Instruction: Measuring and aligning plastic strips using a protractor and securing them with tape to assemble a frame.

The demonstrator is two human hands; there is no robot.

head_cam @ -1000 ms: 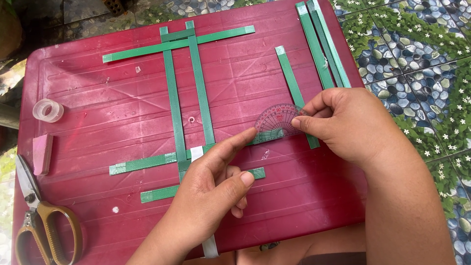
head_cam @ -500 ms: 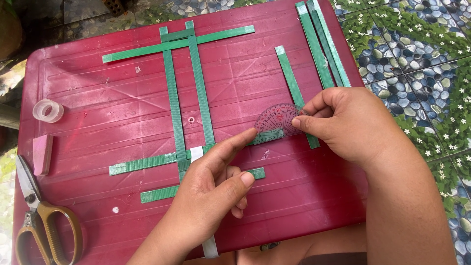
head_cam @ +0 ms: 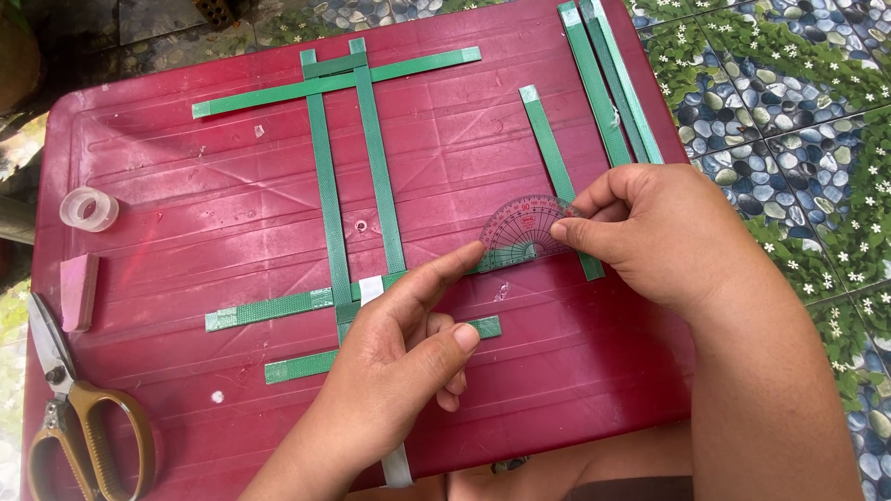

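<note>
A frame of green strips (head_cam: 329,186) lies on a dark red plastic table (head_cam: 167,167), two long uprights crossed by strips at top and bottom. A small clear protractor (head_cam: 520,232) rests on the right end of the lower cross strip. My right hand (head_cam: 659,237) pinches the protractor's right edge between thumb and fingers. My left hand (head_cam: 399,362) lies on the lower strips, its index finger stretched out and touching the protractor's left corner. A loose green strip (head_cam: 557,167) runs slantwise under the protractor.
A roll of clear tape (head_cam: 89,208) and a pink block (head_cam: 78,290) sit at the table's left edge, with tan-handled scissors (head_cam: 74,417) below them. Several spare green strips (head_cam: 608,79) lie at the top right. Pebble-patterned tiles (head_cam: 789,102) surround the table.
</note>
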